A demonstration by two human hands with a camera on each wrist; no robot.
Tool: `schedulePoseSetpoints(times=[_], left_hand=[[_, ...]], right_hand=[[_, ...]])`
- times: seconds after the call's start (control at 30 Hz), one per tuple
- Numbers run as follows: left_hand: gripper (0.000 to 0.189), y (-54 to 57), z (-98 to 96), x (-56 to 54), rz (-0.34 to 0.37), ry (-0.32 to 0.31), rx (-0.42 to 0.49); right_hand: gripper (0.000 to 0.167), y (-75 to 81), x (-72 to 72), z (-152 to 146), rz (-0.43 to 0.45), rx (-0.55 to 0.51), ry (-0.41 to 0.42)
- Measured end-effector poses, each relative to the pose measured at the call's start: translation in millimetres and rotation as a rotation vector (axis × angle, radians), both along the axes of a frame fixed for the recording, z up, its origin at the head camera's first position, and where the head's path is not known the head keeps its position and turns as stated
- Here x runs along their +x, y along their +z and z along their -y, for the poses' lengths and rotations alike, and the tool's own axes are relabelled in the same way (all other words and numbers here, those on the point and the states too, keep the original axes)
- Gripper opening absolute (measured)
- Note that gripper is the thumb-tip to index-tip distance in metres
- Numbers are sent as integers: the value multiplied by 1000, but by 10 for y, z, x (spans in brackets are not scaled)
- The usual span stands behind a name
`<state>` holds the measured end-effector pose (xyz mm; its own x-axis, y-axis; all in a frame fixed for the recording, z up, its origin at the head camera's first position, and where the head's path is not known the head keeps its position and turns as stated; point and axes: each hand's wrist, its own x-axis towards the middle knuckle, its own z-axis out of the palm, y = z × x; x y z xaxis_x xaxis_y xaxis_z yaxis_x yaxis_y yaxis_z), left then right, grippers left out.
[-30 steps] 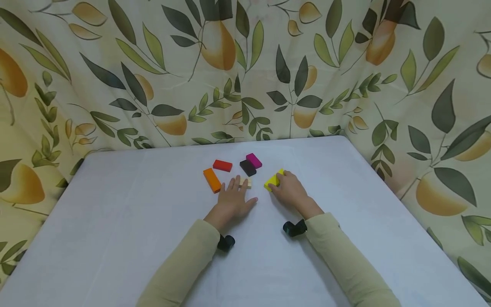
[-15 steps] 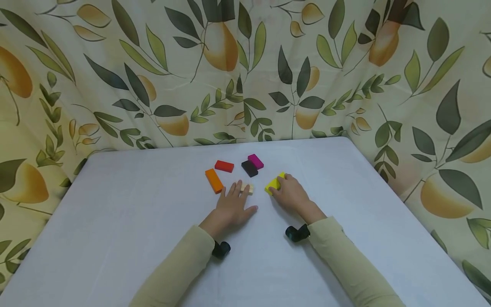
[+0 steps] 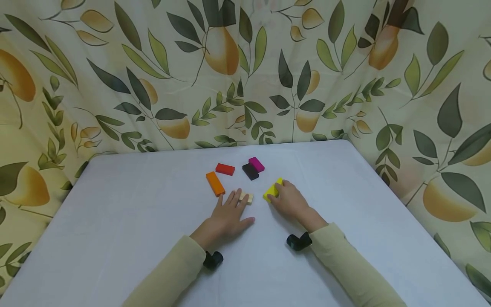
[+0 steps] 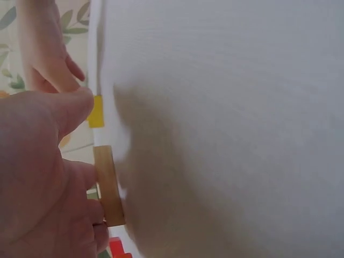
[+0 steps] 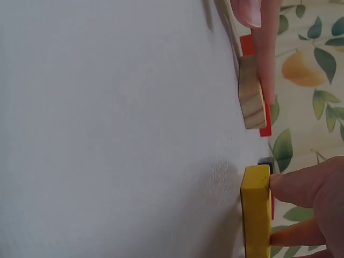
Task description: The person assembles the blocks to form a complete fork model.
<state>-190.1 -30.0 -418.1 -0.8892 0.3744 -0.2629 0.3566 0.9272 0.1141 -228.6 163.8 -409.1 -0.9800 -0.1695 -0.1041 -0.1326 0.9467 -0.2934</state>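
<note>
My left hand lies spread with straight fingers, its fingertips on a pale wooden block that rests on the white table. In the left wrist view, the fingers touch the upper side of this wooden block, the thumb standing apart from it. To the right, my right hand holds a yellow block with thumb and bent fingers. The right wrist view has the thumb and fingers at the upper edge of the yellow block, which sits on the table; the far-side contact is hidden.
Beyond the hands lie an orange block, a red block, and a black block touching a magenta block. A fruit-and-leaf patterned curtain hangs behind the white-covered table. Each wrist carries a small black camera.
Both hands have drawn slightly nearer to the person, the wooden and yellow blocks moving with them. The other blocks stay in place while the head view shifts a little.
</note>
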Motion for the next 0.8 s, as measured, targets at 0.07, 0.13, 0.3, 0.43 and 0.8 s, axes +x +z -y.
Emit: schedulePoseSetpoints(times=[0.07, 0.13, 0.3, 0.43, 0.8], left_hand=[[77, 8, 19, 14, 3, -5, 5], [77, 19, 35, 26, 8, -11, 12], [76, 39, 54, 34, 26, -14, 26], [77, 51, 59, 49, 39, -16, 32], [70, 59, 74, 57, 9, -48, 60]], right_hand=[[59, 4, 17, 22, 14, -2, -4], [59, 9, 28, 37, 17, 3, -3], [58, 2, 55, 48, -8, 18, 18], [57, 0, 88, 60, -19, 28, 49], [57, 14, 130, 66, -40, 27, 85]])
